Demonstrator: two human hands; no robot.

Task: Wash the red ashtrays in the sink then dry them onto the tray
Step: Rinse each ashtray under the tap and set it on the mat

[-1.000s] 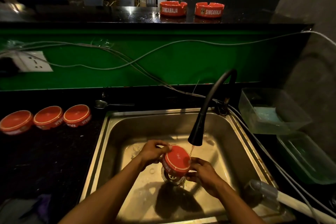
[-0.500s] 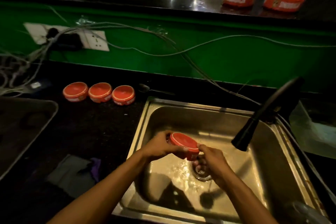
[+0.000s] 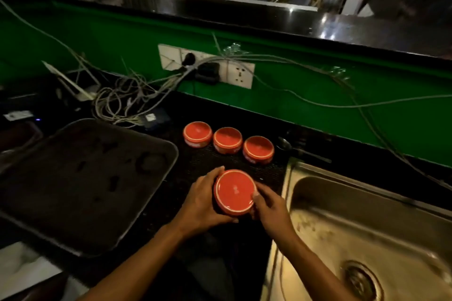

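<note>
Both hands hold one red ashtray (image 3: 234,192) upside down over the black counter (image 3: 244,166), between the tray (image 3: 80,178) at 9 o'clock and the sink (image 3: 367,227) at 3 o'clock. The left hand (image 3: 203,203) curls round the ashtray's 9 o'clock side, fingers wrapped along the wall; the right hand (image 3: 269,208) grips its 3 o'clock rim with thumb and fingertips. Whether the ashtray touches the counter or hangs just above it cannot be told. Judged from its position clear of the sink, washing of this piece appears finished and the drying and placing step is in hand. Three more ashtrays (image 3: 227,140) sit inverted in a row at 12 o'clock of the held one, close together, on the counter and not on the tray. The next move probably calls for a carry toward 9 o'clock and a level set-down on the tray's flat bed, with a firm grip, since a glazed wet surface is likely slippery. The ashtrays are round, shallow, glossy red with a pale ring near the base edge, seemingly ceramic or melamine. The tray is a dark rounded rectangle with a raised lip and a blotched surface. The sink is brushed steel with a round drain (image 3: 359,281). Pale cables (image 3: 127,95) tangle at 11 o'clock below a white socket plate (image 3: 241,76).
</note>
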